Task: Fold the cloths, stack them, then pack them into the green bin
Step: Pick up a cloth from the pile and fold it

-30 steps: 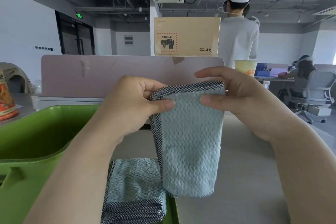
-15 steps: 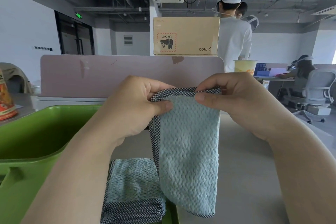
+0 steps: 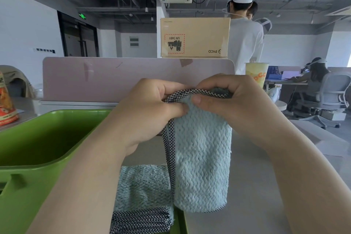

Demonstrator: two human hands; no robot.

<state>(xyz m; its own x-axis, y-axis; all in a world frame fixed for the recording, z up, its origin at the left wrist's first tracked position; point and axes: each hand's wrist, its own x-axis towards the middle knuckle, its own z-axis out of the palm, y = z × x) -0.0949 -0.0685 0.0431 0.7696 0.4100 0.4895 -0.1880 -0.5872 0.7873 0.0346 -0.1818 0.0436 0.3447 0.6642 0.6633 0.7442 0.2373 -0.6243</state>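
A light blue cloth (image 3: 201, 157) with a black-and-white checked border hangs doubled over in the air above the table. My left hand (image 3: 150, 112) pinches its top left edge and my right hand (image 3: 233, 100) pinches its top right edge, thumbs nearly touching. A folded blue cloth (image 3: 142, 192) of the same kind lies flat on a green surface at the bottom centre, checked hem toward me. The green bin (image 3: 34, 159) stands at the left, its inside showing nothing.
A pink desk divider (image 3: 114, 76) closes off the far side, with a cardboard box (image 3: 194, 37) on top. A yellow cup (image 3: 257, 74) stands at the right end, an orange packet (image 3: 6, 104) at the far left. People stand and sit beyond the divider. Grey table (image 3: 252, 186) extends right.
My hands have drawn together along the cloth's top edge and lowered slightly. The hanging cloth has narrowed and bunched at the top. The person behind the divider shifted left.
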